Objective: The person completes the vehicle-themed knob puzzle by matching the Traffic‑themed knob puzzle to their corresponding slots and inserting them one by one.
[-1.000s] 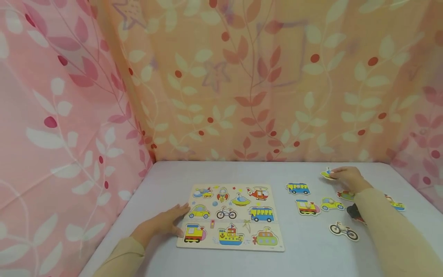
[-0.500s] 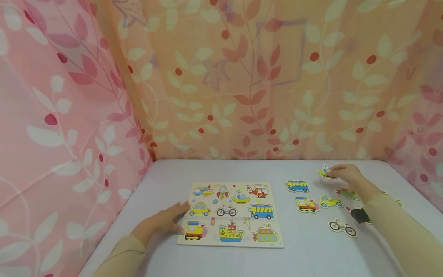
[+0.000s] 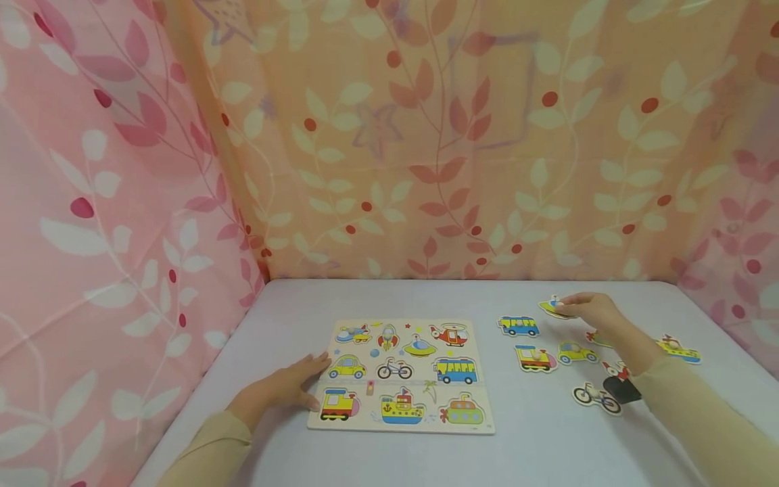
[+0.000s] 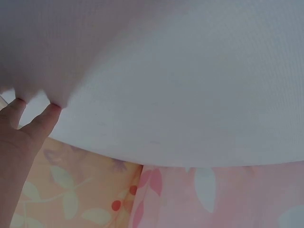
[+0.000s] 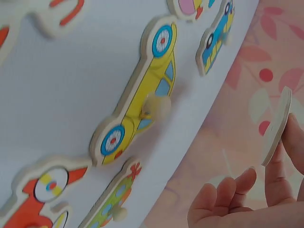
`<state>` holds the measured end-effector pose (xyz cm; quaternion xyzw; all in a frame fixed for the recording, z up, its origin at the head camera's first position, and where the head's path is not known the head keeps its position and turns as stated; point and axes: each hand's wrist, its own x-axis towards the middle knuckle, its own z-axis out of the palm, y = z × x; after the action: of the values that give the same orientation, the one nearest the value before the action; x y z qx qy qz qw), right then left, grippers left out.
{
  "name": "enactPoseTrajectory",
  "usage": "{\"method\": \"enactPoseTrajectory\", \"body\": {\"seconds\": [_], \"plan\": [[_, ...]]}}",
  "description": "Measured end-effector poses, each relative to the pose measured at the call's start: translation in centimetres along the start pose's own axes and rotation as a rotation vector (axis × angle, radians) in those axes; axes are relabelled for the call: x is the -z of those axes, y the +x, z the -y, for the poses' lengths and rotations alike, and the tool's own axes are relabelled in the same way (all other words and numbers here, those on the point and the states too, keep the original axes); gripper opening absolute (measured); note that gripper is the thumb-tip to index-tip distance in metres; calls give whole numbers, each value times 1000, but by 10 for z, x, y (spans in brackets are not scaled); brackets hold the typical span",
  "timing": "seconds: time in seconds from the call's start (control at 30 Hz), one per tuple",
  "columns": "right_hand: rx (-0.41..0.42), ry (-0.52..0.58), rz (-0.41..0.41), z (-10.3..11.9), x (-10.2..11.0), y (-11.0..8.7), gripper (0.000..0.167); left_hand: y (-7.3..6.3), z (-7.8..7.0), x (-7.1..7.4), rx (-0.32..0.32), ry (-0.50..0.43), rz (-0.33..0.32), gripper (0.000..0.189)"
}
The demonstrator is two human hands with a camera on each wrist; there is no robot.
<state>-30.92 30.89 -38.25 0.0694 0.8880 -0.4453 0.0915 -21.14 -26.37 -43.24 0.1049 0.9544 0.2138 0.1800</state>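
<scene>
My right hand (image 3: pixel 593 318) pinches a flying saucer puzzle piece (image 3: pixel 550 308) at the back right, raised off the table. In the right wrist view, the piece (image 5: pixel 278 128) shows its plain wooden back and edge between thumb and fingers. My left hand (image 3: pixel 286 389) rests at the left edge of a wooden vehicle puzzle board (image 3: pixel 438 427), fingers spread and thumb near the train picture. A plane piece (image 3: pixel 353 335) and a rocket piece (image 3: pixel 387 337) with knobs sit in the board's top row. The left wrist view shows only fingertips and white cloth.
Right of the board lie knobbed pieces: bus (image 3: pixel 518 326), train (image 3: pixel 534 358), yellow car (image 3: pixel 577 352), bicycle (image 3: pixel 596 398) and ship (image 3: pixel 680 350). The right forearm partly covers the helicopter (image 3: pixel 616 370) and submarine (image 3: pixel 596 338). Patterned curtains (image 3: pixel 389 169) enclose the table.
My right hand has moved a little to the left with the flying saucer piece, uncovering the ship and helicopter pieces more. My left hand stays at the board's edge.
</scene>
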Motion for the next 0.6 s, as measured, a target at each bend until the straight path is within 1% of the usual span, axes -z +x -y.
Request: {"method": "enactPoseTrajectory", "body": {"seconds": [0.13, 0.4, 0.6], "plan": [[9, 14, 0, 6, -9, -3, 61, 0, -1, 2, -1, -7, 2, 88], [-24, 27, 5, 17, -19, -9, 57, 1, 2, -1, 11, -16, 0, 89], [36, 55, 15, 25, -26, -13, 50, 1, 2, 0, 14, -7, 1, 90]]}}
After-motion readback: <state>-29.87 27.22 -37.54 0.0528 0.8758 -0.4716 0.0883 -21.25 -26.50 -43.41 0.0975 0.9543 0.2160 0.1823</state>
